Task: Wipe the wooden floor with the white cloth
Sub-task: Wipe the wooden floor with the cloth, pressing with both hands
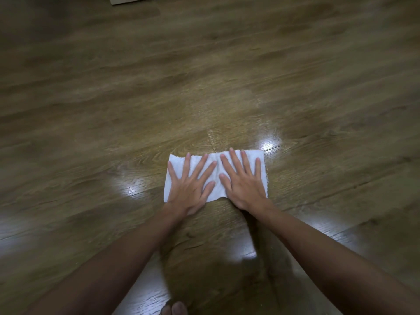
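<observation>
- White terry-like fabric lies under both sets of fingers: the cloth [216, 176] is a folded rectangle, long side running left to right, flat on the floor [204, 87].
- The left hand [189, 189] is pressed palm down on the left half of the cloth. Its fingers [187, 163] are straight and spread wide apart, gripping nothing; the thumb points toward the cloth's middle.
- The right hand [244, 185] is pressed palm down on the right half. Its fingers [235, 160] are likewise straight and fanned apart, with the tips near the far edge of the cloth.
- The two thumbs lie close to each other near the middle of the cloth, where the fabric is bunched into shallow creases.
- The heels of both palms sit at or just past the near edge of the cloth, on the boards.
- Both forearms are bare and extend from the lower corners toward the hands, converging on the cloth.
- The floor consists of brown wood-grain planks. Bright glossy reflections show just left of the cloth, just beyond its far right corner, and nearer the person.
- Dark arm shadows fall on the boards between the forearms.
- A foot [175, 309] is partly visible at the bottom edge.
- A pale object [134, 0] touches the top edge; its identity cannot be determined.
</observation>
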